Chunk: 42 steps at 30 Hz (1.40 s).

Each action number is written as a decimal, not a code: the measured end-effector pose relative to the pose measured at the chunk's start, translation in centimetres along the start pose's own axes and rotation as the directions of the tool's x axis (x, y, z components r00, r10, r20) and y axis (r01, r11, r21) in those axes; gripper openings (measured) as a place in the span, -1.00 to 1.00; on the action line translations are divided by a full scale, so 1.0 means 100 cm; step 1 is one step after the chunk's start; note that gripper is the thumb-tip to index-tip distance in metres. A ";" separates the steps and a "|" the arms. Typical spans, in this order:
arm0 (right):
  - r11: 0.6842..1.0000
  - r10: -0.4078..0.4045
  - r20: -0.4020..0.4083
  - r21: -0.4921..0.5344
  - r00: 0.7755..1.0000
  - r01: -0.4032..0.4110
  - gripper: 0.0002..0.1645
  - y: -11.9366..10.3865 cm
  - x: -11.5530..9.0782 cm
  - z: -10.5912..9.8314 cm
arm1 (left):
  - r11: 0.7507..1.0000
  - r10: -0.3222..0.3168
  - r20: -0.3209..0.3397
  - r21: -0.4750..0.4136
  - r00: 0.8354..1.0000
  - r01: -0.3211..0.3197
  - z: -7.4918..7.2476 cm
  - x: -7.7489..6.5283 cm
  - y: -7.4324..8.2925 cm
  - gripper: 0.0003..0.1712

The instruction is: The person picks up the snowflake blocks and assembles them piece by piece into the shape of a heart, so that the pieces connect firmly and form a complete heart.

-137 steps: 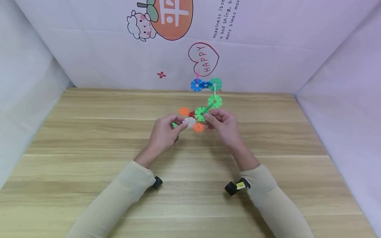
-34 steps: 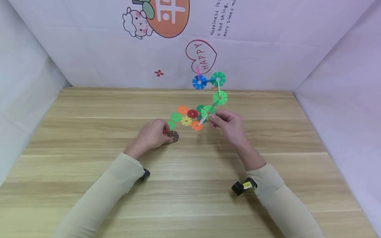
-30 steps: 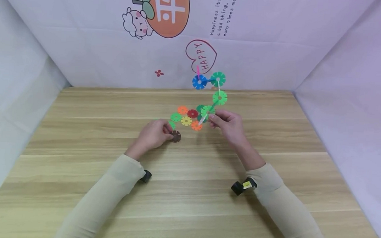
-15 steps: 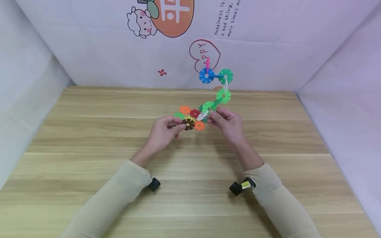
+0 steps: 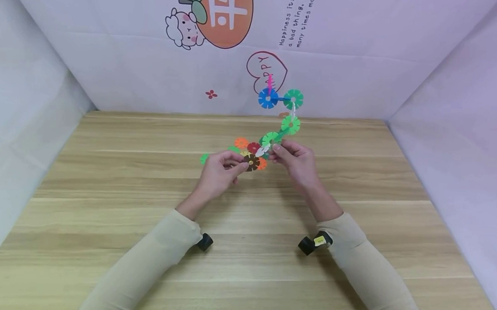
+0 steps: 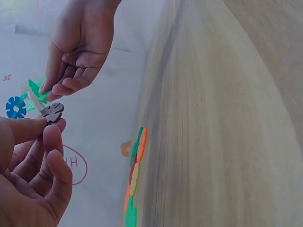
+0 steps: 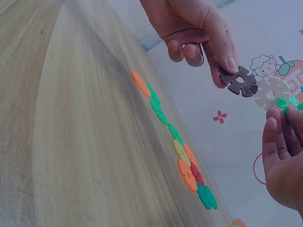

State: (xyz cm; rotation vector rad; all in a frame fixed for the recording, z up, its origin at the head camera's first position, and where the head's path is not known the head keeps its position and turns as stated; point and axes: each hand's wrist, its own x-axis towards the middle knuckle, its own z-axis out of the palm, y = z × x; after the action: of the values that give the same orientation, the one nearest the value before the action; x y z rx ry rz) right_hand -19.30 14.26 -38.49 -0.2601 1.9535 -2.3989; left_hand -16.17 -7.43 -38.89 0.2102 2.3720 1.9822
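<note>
Lifted off the worktop [image 5: 104,204] since a second ago, the brown disc [image 5: 251,162] now hangs in the air at the lower end of the chain [image 5: 281,117], where earlier it lay flat on the wood under the left hand's fingertips. That chain of slotted plastic discs climbs from the right hand [image 5: 296,161] up towards the back wall: a white disc [image 7: 271,92] lowest, then green ones, a teal one and a blue disc [image 5: 268,98] with a pink piece on top.

The right hand holds the chain near its lower end, fingers curled round a green disc, its grip pinching. The left hand [image 5: 219,170] pinches the brown disc between thumb and forefinger, the other fingers loosely bent below. From the right wrist, the brown disc stands edge to edge with the white disc; whether they touch or have slotted together I cannot tell.

Below the chain, loose discs [image 7: 189,172] lie flat on the worktop in a row: orange, green, yellow, red. One more green disc [image 5: 204,158] lies just left of the left hand.
</note>
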 end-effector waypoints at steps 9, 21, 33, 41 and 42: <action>0.996 -0.023 0.026 -0.090 0.999 0.026 -0.76 -0.001 0.000 0.004 | 0.999 0.032 0.030 -0.016 0.999 -0.031 0.001 0.000 -0.003 -0.90; 0.980 -0.031 0.030 -0.196 0.999 0.036 -0.74 -0.002 0.003 0.008 | 0.998 0.058 0.007 0.014 0.998 -0.058 0.003 0.001 -0.005 -0.93; 0.954 -0.008 0.057 -0.299 0.998 0.025 -0.73 -0.002 0.000 0.011 | 0.996 0.067 0.001 -0.059 0.998 -0.067 0.003 0.002 -0.007 -0.93; 0.957 0.026 0.070 -0.290 0.997 -0.004 -0.71 -0.004 0.002 0.009 | 0.998 0.029 0.026 -0.052 0.999 -0.028 0.003 0.006 -0.004 -0.93; 0.955 0.025 0.078 -0.297 0.997 -0.001 -0.71 -0.005 0.002 0.009 | 0.998 0.026 0.029 -0.055 0.999 -0.024 0.003 0.006 -0.005 -0.94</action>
State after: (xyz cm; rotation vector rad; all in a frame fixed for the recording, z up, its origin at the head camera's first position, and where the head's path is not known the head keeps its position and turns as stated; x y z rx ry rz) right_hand -19.34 13.48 -37.81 -0.3459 2.2639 -2.0426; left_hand -16.78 -7.11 -39.37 0.2667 2.3057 2.0364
